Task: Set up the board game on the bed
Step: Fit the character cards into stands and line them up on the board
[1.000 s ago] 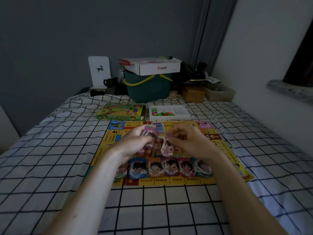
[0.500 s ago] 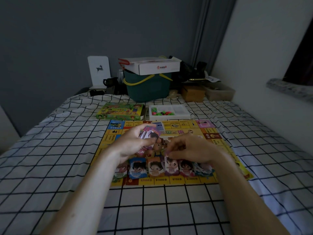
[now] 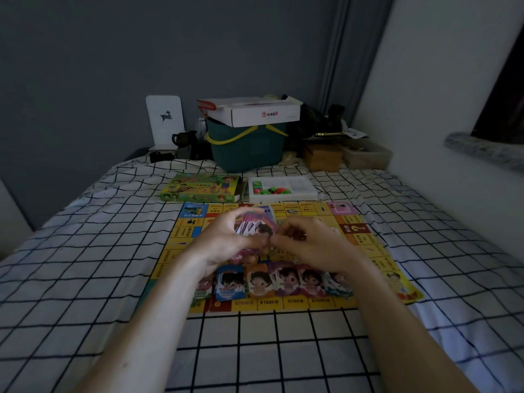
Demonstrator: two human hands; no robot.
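Dim room, grey wall (image 3: pixel 113 66), curtain (image 3: pixel 337 52)

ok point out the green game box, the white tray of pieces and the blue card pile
green game box (image 3: pixel 200 188), head view, middle of lid
white tray (image 3: pixel 303 185), head view, bare right compartment
blue card pile (image 3: pixel 230 283), head view, top card's face

A flat yellow-bordered paper game board (image 3: pixel 365 251) lies on the checked bedsheet; six cartoon-faced card piles (image 3: pixel 283 280) line its 6 o'clock edge.

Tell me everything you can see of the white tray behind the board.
The white tray looks like thin moulded plastic, shallow, rectangular, split into compartments. It lies flat on the checked bedsheet, just beyond the board's far edge, right of the green game box. Small green, red and dark pieces fill its left part; neither hand touches it.
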